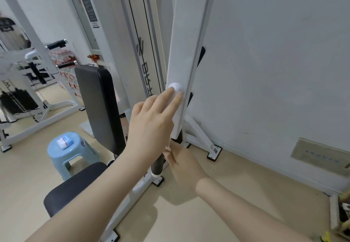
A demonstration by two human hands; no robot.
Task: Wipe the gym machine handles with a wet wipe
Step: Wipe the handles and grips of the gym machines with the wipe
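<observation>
Left hand (151,120): flat and open, fingers stretched along the white arm (186,52) of the machine, fingertips touching a round white cap (177,88) on it.
Right hand (181,163): lower down, beside the black handle (158,164) under the white arm; fingers look pinched, perhaps on a wipe, but I cannot tell.
Handle: hangs upright from the arm's lower end, just in front of the right hand.
Seat (75,185): black, at lower left, with the back pad (98,107) above it.
Stool (70,152): blue, on the floor, carrying a small pack (64,141).
</observation>
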